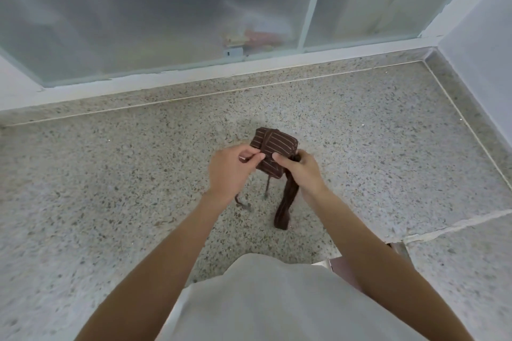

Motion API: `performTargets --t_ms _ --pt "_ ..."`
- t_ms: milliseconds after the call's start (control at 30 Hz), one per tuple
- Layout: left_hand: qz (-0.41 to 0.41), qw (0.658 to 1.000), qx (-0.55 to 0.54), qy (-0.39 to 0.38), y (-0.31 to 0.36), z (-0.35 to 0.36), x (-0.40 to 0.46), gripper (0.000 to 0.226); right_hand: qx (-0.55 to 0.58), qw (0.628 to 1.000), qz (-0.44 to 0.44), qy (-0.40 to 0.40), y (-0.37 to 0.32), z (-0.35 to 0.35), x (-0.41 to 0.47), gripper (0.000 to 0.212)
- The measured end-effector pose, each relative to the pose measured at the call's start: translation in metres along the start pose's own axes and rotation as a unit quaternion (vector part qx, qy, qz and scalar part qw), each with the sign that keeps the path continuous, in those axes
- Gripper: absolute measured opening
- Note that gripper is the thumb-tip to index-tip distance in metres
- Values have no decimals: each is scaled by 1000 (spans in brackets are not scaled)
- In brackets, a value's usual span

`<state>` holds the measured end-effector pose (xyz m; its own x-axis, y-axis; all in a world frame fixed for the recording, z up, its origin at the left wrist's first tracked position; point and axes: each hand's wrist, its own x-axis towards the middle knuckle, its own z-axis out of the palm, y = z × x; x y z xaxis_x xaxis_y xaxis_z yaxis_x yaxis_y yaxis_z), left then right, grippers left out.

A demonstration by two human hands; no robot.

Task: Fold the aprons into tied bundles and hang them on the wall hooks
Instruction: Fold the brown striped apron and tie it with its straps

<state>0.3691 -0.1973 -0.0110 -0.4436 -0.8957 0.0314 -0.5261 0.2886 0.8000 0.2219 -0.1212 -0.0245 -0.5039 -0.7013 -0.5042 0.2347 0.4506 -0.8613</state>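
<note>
Holding the folded apron (273,151) above the speckled tabletop (110,174), my left hand (231,167) pinches a thin tie, my right hand (300,171) grips bundle and strap (285,202); soft, light cloth, likely to loosen unless squeezed at its middle

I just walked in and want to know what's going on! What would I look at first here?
First you'd spot the small brown striped apron bundle in the middle of the speckled counter, with two hands on it. The left hand pinches a thin string, and the right hand grips the wide strap hanging toward the person. Behind runs a big frosted window.
</note>
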Motion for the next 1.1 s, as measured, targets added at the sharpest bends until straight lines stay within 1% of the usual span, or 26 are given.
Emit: performTargets --t_ms 67,167,300,367,400,433,467,500,533,567,600,633,667,700,733,800,833,867,933,967,1000,1033,1067,1100 --pt "-6 1000 -22 16 -10 1 1 13 46 999 24 -11 4 14 4 47" --pt "-19 1000 -15 18 -31 8 15 12 65 996 52 -42 9 31 29 52" --pt "-75 997 -24 -21 -53 24 38 17 60 993 93 -27 17 40 60 53" --pt "-87 995 -20 -45 -62 36 50 19 52 993 109 -14 25 42 76 58" --pt "-90 994 -20 -52 -64 41 53 19 33 993 109 -4 29 42 81 63" --pt "-91 994 -17 -57 -67 46 55 19 -17 994 105 3 31 40 85 70" --pt "-93 994 -17 -61 -70 52 56 19 -85 992 92 7 34 37 89 75" --pt "-93 994 -15 -63 -72 56 57 20 -176 982 72 10 32 32 90 74" --pt "-91 993 -17 -66 -74 62 57 20 -280 959 36 26 36 26 95 70" --pt "-79 995 -16 -66 -75 66 56 20 -383 922 -11 58 37 19 96 68" --pt "-60 996 -13 -66 -75 71 55 20 -459 880 -75 94 38 13 96 68" --pt "-41 997 -8 -66 -75 75 55 21 -491 851 -145 114 32 9 94 65" --pt "-33 997 -10 -68 -75 79 56 21 -486 840 -219 107 31 6 97 58" --pt "-29 997 -14 -70 -75 80 58 21 -465 836 -282 68 25 6 97 48" --pt "-21 997 -19 -74 -75 80 60 20 -441 836 -326 9 21 7 99 37" --pt "-16 996 -26 -80 -76 76 62 19 -438 817 -361 -100 10 14 101 26" --pt "-23 996 -29 -79 -77 72 61 19 -461 803 -353 -135 5 17 103 23" --pt "-42 996 -36 -68 -78 69 59 18 -499 783 -337 -155 1 21 106 21" --pt "-92 994 -56 -15 -84 62 50 15 -583 738 -293 -172 -3 28 112 18" --pt "-105 993 -53 18 -88 58 46 13 -623 701 -305 -165 -4 32 113 14" --pt "-91 994 -19 50 -93 56 42 10 -655 654 -346 -150 -5 34 116 8" --pt "-52 994 44 80 -99 56 37 9 -681 605 -386 -146 -5 36 116 7" --pt "-2 989 111 100 -103 57 35 9 -702 565 -409 -145 -4 39 117 12" --pt "42 981 161 97 -105 60 33 12 -717 533 -426 -142 -2 40 119 15"
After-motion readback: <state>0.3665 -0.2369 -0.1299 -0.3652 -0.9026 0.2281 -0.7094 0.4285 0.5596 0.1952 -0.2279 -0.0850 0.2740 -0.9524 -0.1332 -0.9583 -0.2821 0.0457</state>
